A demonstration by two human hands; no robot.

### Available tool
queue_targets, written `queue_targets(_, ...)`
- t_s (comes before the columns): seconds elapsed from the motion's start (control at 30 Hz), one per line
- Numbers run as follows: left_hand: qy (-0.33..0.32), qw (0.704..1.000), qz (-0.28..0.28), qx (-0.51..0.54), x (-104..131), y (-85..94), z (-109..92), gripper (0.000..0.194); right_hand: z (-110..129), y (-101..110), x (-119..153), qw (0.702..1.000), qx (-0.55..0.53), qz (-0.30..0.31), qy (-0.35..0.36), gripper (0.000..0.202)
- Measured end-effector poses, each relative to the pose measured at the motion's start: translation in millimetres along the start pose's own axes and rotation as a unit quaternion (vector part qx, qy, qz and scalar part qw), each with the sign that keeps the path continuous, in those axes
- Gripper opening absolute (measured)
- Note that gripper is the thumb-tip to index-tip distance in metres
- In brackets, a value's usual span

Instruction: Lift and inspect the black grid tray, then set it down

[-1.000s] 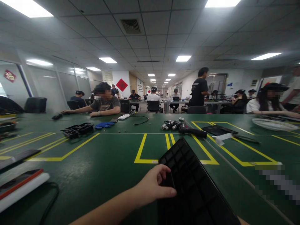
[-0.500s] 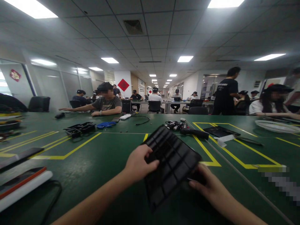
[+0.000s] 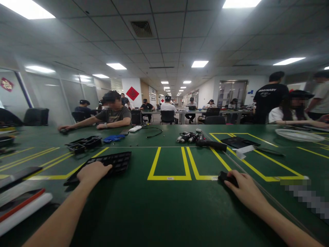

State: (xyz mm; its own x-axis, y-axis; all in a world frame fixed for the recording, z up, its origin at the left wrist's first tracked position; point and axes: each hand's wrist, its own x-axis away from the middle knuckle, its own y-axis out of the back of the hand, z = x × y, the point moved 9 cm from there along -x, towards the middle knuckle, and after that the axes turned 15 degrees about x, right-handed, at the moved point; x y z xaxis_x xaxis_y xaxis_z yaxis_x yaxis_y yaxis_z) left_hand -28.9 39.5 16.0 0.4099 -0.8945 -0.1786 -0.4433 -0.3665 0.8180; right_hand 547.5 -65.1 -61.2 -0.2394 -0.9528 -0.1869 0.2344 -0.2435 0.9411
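My left hand (image 3: 94,173) is closed on a flat black gridded tray (image 3: 119,164), thumb lying over its top and the other fingers hidden. The tray is low over the green table at the left, across a yellow tape line. At the right, my right hand (image 3: 243,187) grips a small dark blocky object (image 3: 226,179) whose kind I cannot make out. It is close to the corner of a yellow taped outline (image 3: 205,177).
Black bins (image 3: 83,144) and blue gloves (image 3: 113,138) lie beyond the tray. Metal fittings (image 3: 189,137) and a black-handled tool (image 3: 212,144) sit mid-table. A black flat panel (image 3: 240,142) is at the right. A co-worker (image 3: 113,113) sits opposite.
My left hand has carried the tray leftward and lowered it flatter. My right hand has come away from the tray to the right, a dark object now visible in it.
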Motion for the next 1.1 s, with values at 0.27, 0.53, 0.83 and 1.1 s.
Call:
queue_targets(0.27,-0.219,0.974,0.046,-0.020,58,-42.4,-107,0.034,4,1,0,1.000,0.007,0.003,0.002,0.030)
queue_targets(0.53,-0.450,0.828,0.321,0.094,205,-124.0,-182,0.032,14,15,3,0.996,0.061,-0.062,0.034,0.031)
queue_targets(0.83,-0.393,0.878,0.270,0.045,187,-122.1,-170,0.025,15,16,3,0.994,0.065,-0.081,0.036,0.035)
queue_targets(1.1,-0.060,0.817,0.287,0.496,136,-115.7,-145,0.005,12,12,1,0.995,0.065,-0.065,0.027,0.042)
